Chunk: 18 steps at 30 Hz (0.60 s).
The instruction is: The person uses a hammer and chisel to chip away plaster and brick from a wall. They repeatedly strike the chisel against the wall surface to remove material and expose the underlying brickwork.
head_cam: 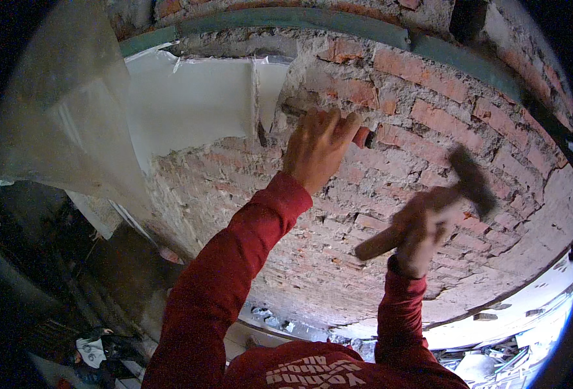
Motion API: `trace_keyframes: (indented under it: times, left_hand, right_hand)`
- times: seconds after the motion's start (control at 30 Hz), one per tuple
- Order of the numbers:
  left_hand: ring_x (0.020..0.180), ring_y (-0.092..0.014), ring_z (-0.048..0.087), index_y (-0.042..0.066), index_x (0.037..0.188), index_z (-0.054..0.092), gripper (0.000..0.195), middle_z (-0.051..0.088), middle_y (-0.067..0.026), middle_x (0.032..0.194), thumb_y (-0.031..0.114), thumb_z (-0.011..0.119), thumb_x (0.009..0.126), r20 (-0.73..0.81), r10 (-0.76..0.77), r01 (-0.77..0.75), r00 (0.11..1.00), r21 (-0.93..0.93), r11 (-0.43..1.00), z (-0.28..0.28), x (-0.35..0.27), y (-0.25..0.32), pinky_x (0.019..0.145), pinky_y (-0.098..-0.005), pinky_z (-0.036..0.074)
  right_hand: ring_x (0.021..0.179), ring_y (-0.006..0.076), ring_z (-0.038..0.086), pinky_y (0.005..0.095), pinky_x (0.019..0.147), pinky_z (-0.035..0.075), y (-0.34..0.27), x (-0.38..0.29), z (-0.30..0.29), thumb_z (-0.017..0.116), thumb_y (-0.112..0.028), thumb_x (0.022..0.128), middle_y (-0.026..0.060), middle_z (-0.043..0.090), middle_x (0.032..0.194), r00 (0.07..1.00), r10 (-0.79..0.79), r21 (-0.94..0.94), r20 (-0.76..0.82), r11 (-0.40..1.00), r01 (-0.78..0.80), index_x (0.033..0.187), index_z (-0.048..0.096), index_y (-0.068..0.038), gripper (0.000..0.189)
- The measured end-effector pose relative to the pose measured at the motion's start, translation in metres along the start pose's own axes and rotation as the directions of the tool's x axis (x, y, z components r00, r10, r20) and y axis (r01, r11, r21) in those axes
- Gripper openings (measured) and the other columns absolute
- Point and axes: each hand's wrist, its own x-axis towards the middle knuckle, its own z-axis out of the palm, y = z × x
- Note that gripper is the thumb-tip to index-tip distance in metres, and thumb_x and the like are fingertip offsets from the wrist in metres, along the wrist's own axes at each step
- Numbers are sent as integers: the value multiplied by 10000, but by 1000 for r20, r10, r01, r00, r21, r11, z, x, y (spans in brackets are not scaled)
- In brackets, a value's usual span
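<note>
My left hand (318, 146) is closed around a red-handled tool (363, 137), whose dark end points right; its other end is hidden against the brick wall. Lower right, my right hand (420, 233) grips the wooden handle (379, 243) of a hammer, its dark head (472, 182) raised to the right of the red handle and apart from it. Hammer and right hand are blurred. Behind both hands spreads a brick wall (427, 126) with rough mortar and broken plaster. A smooth pale panel (194, 107) adjoins the bare brick at left.
A green beam (286, 20) crosses above. Pale sheeting (58, 116) hangs at left. Rubble (272, 318) lies along the wall's foot, with more debris (481, 364) at the lower right. Another person (92, 352) is far below at left.
</note>
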Motion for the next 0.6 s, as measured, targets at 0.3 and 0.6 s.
trace_keyframes:
  times: [0.3,0.6]
  left_hand:
    - [994,-293,629,158,1138,606,320,633,-64,1038,62,605,832,90,-16,13,996,42,999,-2,-1,1,810,-405,551]
    - [974,-295,637,150,1078,596,265,640,-58,1014,63,617,829,26,-1,2,1000,-26,1000,1,0,-2,774,-408,560]
  right_hand:
    - [492,94,511,265,429,420,32,-21,42,653,-44,918,-4,548,655,956,269,-95,114,961,-260,988,553,-72,125]
    - [524,97,454,252,493,438,9,6,58,590,-252,988,12,508,676,906,-177,-6,-384,982,189,951,485,-111,181]
